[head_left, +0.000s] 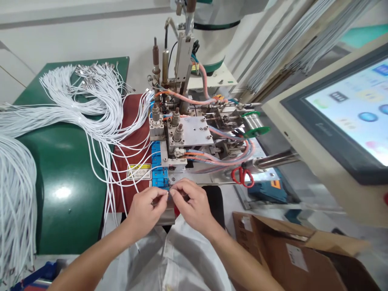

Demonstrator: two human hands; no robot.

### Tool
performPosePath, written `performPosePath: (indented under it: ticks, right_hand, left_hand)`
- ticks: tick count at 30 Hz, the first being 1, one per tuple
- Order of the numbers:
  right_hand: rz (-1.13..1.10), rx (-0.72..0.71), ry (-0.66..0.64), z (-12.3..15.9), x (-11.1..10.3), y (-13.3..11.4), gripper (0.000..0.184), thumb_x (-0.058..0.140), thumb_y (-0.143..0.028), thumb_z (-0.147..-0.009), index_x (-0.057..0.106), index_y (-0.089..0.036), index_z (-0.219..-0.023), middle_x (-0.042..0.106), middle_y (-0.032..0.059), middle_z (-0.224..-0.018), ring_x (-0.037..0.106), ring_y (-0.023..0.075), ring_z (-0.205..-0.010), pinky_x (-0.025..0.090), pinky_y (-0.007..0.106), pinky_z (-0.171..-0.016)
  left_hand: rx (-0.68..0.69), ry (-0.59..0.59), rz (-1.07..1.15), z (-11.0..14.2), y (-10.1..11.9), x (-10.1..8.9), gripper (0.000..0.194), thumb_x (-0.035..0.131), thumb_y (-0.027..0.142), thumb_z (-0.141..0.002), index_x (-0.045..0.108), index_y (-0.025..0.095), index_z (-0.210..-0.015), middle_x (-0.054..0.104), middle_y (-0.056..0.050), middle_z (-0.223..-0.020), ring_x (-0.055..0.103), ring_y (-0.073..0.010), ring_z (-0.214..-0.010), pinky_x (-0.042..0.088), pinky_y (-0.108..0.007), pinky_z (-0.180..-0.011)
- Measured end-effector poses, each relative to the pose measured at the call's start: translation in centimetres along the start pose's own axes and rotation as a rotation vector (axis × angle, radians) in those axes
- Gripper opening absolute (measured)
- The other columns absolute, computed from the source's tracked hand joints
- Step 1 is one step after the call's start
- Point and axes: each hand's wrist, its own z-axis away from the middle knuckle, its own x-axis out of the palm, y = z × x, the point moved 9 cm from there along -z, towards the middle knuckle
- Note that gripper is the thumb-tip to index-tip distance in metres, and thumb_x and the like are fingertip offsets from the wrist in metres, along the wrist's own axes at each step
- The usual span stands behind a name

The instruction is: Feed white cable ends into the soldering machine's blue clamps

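My left hand (pixel 147 210) is closed in a pinch just in front of the blue fixture row (pixel 159 171), with the small pale end of a white cable at its fingertips. A stretch of white cable (pixel 138 245) shows below that wrist. Close beside it, my right hand (pixel 192 204) also pinches, thumb against forefinger, its fingertips almost meeting the left ones. Whatever lies between the right fingertips is too small to make out. Several white cables (pixel 100 161) run from the left into the blue fixtures of the metal machine (pixel 194 131).
Bundled white cables (pixel 87 87) lie on the green table (pixel 68 202). Red-handled scissors (pixel 242 177) and a green-flanged spool (pixel 254 124) are at the machine's right. A touchscreen (pixel 354 105) juts in at right, above an open cardboard box (pixel 291 250).
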Motion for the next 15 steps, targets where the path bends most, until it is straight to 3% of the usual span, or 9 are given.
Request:
performPosePath:
  ticks: [4,11,15]
  right_hand:
    - [-0.093,0.101,0.149,1.1,0.4,1.0,0.017,0.049,-0.017,-0.079,0.055,-0.018,-0.063,0.054,0.0009,-0.062,0.051,0.0135,-0.061,0.041,0.025,-0.058]
    - [-0.279,0.248,0.138,1.6,0.8,3.3,0.010,0.052,-0.021,-0.077,0.059,-0.018,-0.070,0.057,0.0018,-0.067,0.053,0.0137,-0.061,0.044,0.025,-0.057]
    - [-0.418,0.357,0.135,1.5,1.3,4.3,0.008,0.056,-0.023,-0.075,0.059,-0.017,-0.071,0.056,0.0012,-0.066,0.052,0.0129,-0.060,0.045,0.026,-0.057]
  left_hand:
    - [-0.108,0.108,0.153,0.5,-1.4,0.4,0.015,0.051,0.024,-0.081,0.064,0.017,-0.082,0.067,-0.002,-0.077,0.061,-0.0125,-0.067,0.048,-0.021,-0.063]
    - [-0.164,0.096,0.315,0.5,-2.1,1.2,0.018,0.053,0.027,-0.081,0.065,0.015,-0.085,0.066,-0.003,-0.072,0.061,-0.0123,-0.063,0.050,-0.020,-0.058]
    - [-0.140,0.080,0.299,0.3,-1.9,1.2,0.029,0.052,0.026,-0.082,0.060,0.016,-0.108,0.061,0.000,-0.066,0.056,-0.0097,-0.056,0.048,-0.019,-0.055]
